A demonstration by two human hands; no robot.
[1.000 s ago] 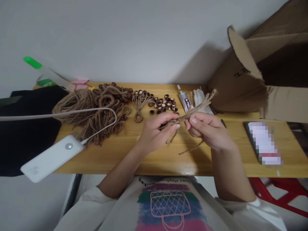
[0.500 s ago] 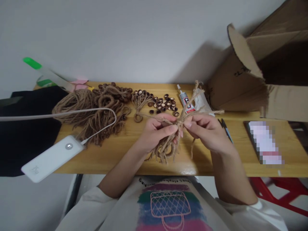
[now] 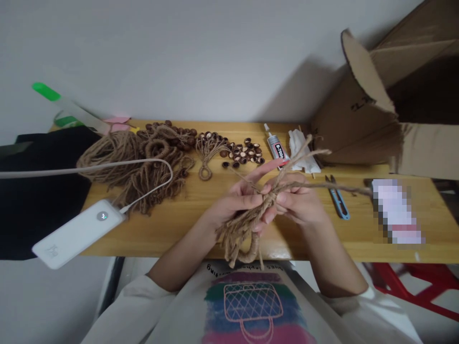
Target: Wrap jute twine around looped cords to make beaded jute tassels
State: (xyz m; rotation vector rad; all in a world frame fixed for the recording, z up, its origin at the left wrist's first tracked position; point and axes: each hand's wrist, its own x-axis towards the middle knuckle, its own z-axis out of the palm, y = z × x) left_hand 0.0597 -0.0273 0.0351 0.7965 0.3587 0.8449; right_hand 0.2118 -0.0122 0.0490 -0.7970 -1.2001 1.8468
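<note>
A bundle of brown jute cords (image 3: 236, 231) hangs between my hands over the front of the table, with a cord-wrapped ring among its lower strands. My left hand (image 3: 240, 200) pinches the bundle near its gathered knot, its index finger stretched out toward the glue tube. My right hand (image 3: 299, 200) is closed on the cord at the knot's right side. Loose cord ends (image 3: 304, 155) stick out up and to the right, one reaching toward the phone. My fingers partly hide the knot.
At left lie a jute heap (image 3: 111, 157) and a white power bank (image 3: 79, 234) with its cable. Behind my hands are halved nut shells (image 3: 245, 153), a looped cord piece (image 3: 205, 171) and a glue tube (image 3: 276, 148). Blue thread snips (image 3: 337, 200), a phone (image 3: 398, 210) and a cardboard box (image 3: 355, 124) stand right.
The bundle has tilted and dropped toward me, its strands hanging lower left. My left index finger has extended, and my right hand has shifted slightly left, uncovering the snips.
</note>
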